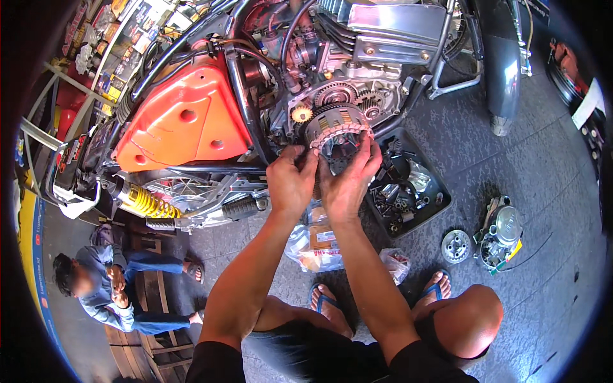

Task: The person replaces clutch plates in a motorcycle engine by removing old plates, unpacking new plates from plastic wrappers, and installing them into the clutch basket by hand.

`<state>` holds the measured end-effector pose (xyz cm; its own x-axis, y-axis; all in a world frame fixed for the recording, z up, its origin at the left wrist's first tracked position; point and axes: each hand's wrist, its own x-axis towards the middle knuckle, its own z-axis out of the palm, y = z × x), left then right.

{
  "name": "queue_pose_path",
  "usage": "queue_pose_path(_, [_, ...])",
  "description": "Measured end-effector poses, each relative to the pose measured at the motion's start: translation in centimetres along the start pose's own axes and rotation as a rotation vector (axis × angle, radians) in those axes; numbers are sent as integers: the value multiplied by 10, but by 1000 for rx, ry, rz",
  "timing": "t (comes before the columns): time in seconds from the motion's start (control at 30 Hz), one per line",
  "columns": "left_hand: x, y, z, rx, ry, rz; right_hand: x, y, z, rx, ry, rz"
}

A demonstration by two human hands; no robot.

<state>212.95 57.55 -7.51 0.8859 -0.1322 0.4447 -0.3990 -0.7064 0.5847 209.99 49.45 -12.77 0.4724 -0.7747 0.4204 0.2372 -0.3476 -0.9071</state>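
Observation:
Both my hands meet at a metal clutch basket (pixel 338 122) in front of the open side of a motorcycle engine (pixel 377 73). My left hand (pixel 288 179) pinches its lower left rim with thumb and fingers. On the lower right rim, the fingers of my right hand (pixel 350 185) are closed round the edge. Clutch plates show between the slots of the basket. Just behind it are meshed gears (pixel 335 94) in the engine case, and a small brass-coloured gear (pixel 301 114) is at its left. Whether the basket is seated on its shaft is hidden.
A dark tray (pixel 426 223) of loose parts lies right of my forearms. Farther right are a round metal pressure plate (pixel 456 246) and an engine cover (pixel 507 226). Plastic packets (pixel 317 239) lie below my hands. A person (pixel 105 287) sits on a wooden bench at left.

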Motion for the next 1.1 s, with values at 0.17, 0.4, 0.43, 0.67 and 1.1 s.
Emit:
queue_pose_path(0.17, [-2, -17, 6, -33, -23, 32, -4, 7, 1, -15, 19, -63])
queue_pose_path(0.4, [-3, 2, 3, 46, -22, 23, -3, 6, -11, -66, -1, -17])
queue_pose_path(0.43, [-2, 3, -3, 57, -39, 13, -7, 7, -14, -61, -23, -17])
queue_pose_path(0.67, [-5, -11, -45, -32, -65, -15, -46, 99, -78, -135, 26, 88])
queue_pose_path(1.1, [-25, -8, -112, -203, -73, 86, -123, 233, -205, -627, -556, 552])
